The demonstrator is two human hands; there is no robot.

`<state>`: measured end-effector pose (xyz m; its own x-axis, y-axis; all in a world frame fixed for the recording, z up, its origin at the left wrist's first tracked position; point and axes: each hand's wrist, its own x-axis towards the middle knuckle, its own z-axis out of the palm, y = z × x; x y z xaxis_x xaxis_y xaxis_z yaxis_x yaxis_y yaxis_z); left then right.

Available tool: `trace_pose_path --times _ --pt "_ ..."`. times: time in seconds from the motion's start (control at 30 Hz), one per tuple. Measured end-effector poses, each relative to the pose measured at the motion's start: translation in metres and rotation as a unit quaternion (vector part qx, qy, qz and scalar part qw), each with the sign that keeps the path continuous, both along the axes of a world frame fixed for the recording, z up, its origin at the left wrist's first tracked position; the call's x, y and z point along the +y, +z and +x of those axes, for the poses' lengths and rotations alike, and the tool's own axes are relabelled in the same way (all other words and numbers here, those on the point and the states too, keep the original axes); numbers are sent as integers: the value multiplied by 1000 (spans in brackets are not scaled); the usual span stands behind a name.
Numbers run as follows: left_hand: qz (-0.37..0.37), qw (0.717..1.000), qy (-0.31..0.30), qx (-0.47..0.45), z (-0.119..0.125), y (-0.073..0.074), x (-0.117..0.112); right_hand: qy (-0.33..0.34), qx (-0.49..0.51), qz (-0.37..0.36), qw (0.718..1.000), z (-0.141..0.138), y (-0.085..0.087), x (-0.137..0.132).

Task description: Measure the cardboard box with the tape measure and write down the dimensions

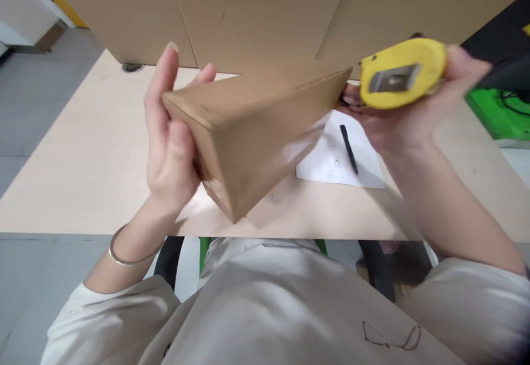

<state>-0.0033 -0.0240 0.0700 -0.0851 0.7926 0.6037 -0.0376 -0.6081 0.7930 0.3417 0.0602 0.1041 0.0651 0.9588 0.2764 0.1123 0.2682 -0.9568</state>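
Note:
A brown cardboard box (265, 138) is tilted in the air above the table, one corner pointing down toward me. My left hand (169, 149) is closed round its left end, thumb on the near side and fingers behind. In my right hand (414, 116) is a yellow tape measure (403, 75), held up beside the box's right end. Some fingers of that hand reach toward the box's far right corner; whether they touch it is hard to tell. No drawn-out tape shows.
Under the box, a white sheet of paper (327, 172) with a black pen (349, 149) on it lies on the pale wooden table (83, 183). Tan panels (256, 17) stand along the back edge. A green object (501, 114) sits at the far right.

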Motion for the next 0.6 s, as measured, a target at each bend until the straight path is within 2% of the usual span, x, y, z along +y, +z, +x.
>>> trace_pose_path --times 0.07,0.13,0.23,0.3,0.4,0.47,0.53,0.6 --pt "46 993 -27 105 6 0 -19 16 -1 -52 999 -14 -12 24" --pt "67 982 -25 175 14 -9 -35 33 -7 -83 996 -25 -26 40" --pt "56 977 -19 204 24 -33 -46 76 11 -67 995 -34 -39 52" --pt "19 972 -46 228 29 -48 -46 93 -8 -49 994 -38 -40 55" --pt "-22 951 -110 288 34 -61 -46 46 -47 -18 998 -43 -27 56" --pt "-11 946 -120 300 34 -64 -45 0 -70 -10 997 -45 -11 57" --pt "10 957 -68 282 30 -66 -34 17 -69 -32 997 -45 8 59" --pt "48 971 22 232 23 -68 -3 92 -41 -64 993 -45 26 64"
